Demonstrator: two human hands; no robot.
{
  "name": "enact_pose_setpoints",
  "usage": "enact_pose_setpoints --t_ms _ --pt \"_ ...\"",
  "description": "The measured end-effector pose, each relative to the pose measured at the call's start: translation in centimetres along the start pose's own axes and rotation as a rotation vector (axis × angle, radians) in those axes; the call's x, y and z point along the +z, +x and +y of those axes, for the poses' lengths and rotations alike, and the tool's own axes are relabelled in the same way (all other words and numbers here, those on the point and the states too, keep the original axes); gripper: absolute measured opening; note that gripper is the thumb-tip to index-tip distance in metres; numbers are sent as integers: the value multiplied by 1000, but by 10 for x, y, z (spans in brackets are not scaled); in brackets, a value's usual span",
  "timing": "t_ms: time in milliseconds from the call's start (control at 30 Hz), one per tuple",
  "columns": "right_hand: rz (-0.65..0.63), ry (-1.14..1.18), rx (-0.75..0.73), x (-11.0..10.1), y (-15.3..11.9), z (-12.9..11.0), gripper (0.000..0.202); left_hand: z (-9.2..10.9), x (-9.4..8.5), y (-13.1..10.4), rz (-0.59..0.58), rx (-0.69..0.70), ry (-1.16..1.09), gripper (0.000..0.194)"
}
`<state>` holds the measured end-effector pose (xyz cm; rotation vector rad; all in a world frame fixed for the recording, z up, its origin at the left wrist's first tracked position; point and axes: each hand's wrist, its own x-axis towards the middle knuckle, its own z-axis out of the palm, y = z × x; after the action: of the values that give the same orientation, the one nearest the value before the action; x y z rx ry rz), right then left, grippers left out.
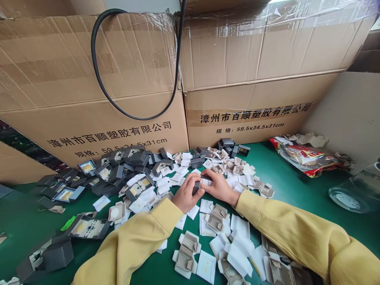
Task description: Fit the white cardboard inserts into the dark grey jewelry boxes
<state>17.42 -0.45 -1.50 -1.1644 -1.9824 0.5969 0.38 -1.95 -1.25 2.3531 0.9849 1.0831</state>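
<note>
Over the middle of the green table (160, 269), my left hand (187, 192) has its fingers wrapped round a small dark grey box (196, 187). My right hand (219, 187) meets it from the right, its thumb and fingers closed on the box's other end, where a white part (206, 181) shows between the hands. The fingers cover much of the box. Folded white papers (206, 206) and grey-brown cardboard inserts (217, 217) lie under and in front of my hands.
Dark grey boxes (114, 174) are heaped at the left, some open. Large cartons (142, 107) stand behind, with a black cable (96, 71) hanging in front. A red snack bag (308, 156) and a clear container (350, 198) are at the right.
</note>
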Motion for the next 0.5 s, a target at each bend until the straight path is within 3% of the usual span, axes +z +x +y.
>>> enact_pose_setpoints --t_ms 233,400,500 --pt "31 -126 -16 -2 -1 1 26 4 -3 -1 -63 -220 -15 34" --pt "38 -175 -137 -3 -3 0 23 -2 -2 0 -33 -303 -288 20" --pt "36 -140 -235 -4 -3 -2 21 -7 1 2 -19 -376 -372 23"
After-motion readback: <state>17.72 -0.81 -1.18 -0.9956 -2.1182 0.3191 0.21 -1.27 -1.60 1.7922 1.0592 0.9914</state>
